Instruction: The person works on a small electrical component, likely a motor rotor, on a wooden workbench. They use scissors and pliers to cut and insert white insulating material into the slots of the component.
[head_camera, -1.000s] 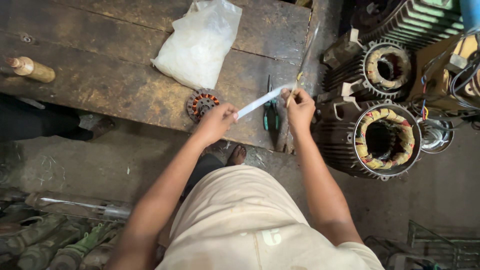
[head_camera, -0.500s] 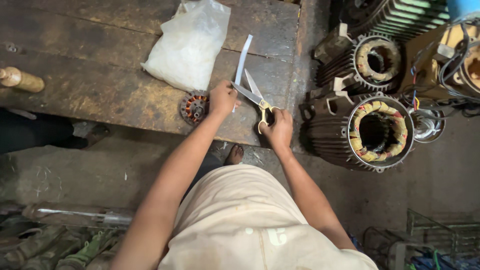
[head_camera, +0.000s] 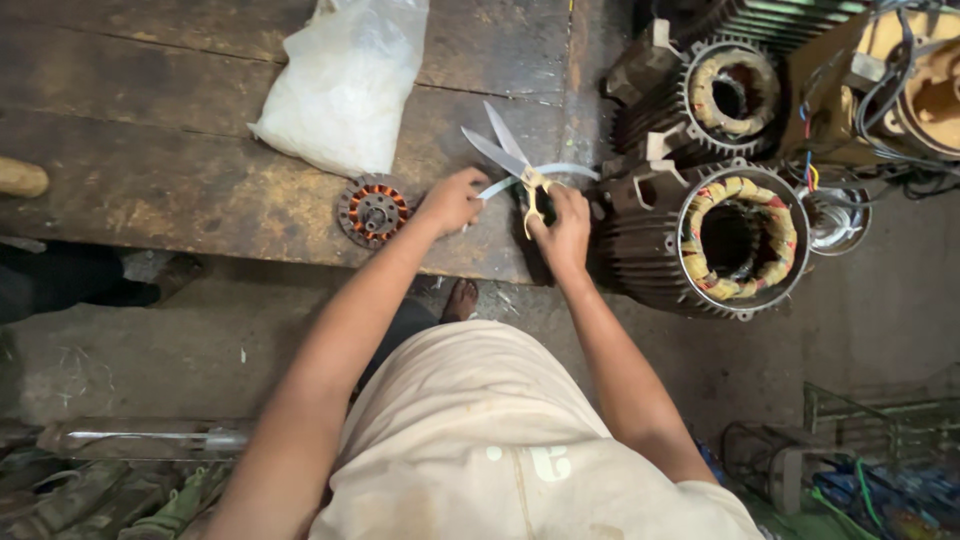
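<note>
Scissors, blades open toward 11 o'clock, are what I see my right hand grasping; my left hand pinches the pale strip.

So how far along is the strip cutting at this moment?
Done: the scissors are picked up and in the right hand, blades open. In hand: the left hand holds one end of the pale strip, which curves past the blades toward the large motor stator. Left: no cut piece shows on the wooden bench, so the strip looks uncut. The small copper-wound stator and plastic bag lie untouched.
</note>
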